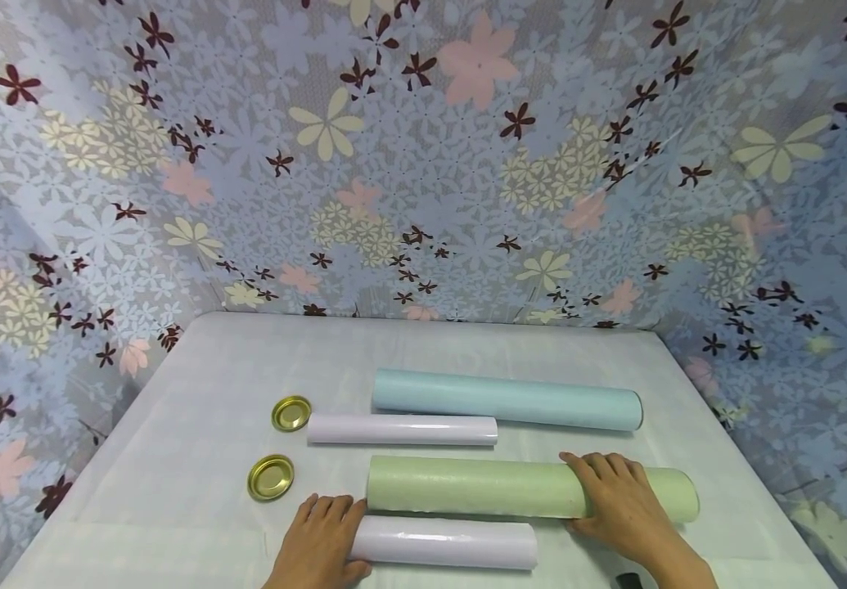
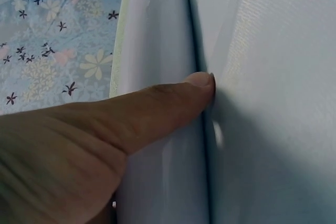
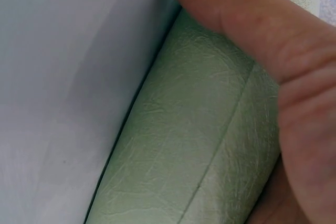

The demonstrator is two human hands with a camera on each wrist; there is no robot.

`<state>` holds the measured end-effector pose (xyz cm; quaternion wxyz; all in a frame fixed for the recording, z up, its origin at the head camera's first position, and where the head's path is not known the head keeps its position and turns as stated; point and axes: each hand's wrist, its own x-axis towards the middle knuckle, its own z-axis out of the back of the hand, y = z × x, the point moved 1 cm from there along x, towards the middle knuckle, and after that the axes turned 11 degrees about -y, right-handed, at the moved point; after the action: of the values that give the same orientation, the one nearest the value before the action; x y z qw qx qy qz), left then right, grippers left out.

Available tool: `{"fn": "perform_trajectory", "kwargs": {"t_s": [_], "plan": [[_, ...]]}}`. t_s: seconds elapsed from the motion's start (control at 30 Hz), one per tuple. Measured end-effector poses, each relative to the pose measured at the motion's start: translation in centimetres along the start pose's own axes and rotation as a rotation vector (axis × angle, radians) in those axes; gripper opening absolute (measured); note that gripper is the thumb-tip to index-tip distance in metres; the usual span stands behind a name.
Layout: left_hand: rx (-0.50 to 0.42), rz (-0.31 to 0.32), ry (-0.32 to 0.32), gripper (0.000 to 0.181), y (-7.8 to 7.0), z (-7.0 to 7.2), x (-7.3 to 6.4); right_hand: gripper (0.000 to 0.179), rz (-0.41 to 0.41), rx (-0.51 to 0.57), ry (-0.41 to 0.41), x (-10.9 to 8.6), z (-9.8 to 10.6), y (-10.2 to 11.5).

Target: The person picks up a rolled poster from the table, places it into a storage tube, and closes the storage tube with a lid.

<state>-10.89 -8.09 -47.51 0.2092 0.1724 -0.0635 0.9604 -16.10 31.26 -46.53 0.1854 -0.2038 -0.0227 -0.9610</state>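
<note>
My left hand (image 1: 320, 538) grips the left end of the nearer glossy white roll (image 1: 448, 541). In the left wrist view, the thumb (image 2: 163, 106) lies across this roll (image 2: 163, 182), its tip down at the table side. Just beyond it lies a thicker pale green roll (image 1: 475, 486), which my right hand (image 1: 620, 501) grasps near its right end. Fingers reach over the far side there, and the thumb (image 3: 247, 14) is on the near side of the textured green surface (image 3: 173, 119). Both rolls lie sideways on the white-covered table.
Behind the green roll lie a thinner white roll (image 1: 403, 429) and a light blue roll (image 1: 507, 401). Two shallow gold lids (image 1: 291, 414) (image 1: 271, 478) sit at the left. A small black object (image 1: 628, 581) shows by the right wrist. Flowered cloth (image 1: 423, 164) encloses the table's back and sides.
</note>
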Motion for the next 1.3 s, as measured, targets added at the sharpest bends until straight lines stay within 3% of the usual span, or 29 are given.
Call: {"fn": "perform_trajectory", "kwargs": {"t_s": [0.47, 0.83, 1.3], "plan": [[0.059, -0.014, -0.030, 0.054, 0.1, 0.1, 0.0, 0.081, 0.013, -0.017, -0.032, 0.2, 0.0, 0.1], [0.095, -0.041, -0.125, 0.049, 0.4, 0.0, -0.4, 0.077, -0.020, 0.001, 0.004, 0.2, 0.2, 0.2], [0.070, 0.000, -0.124, 0.046, 1.2, 1.4, -0.7, 0.080, 0.009, -0.013, -0.028, 0.4, 0.6, 0.0]]}}
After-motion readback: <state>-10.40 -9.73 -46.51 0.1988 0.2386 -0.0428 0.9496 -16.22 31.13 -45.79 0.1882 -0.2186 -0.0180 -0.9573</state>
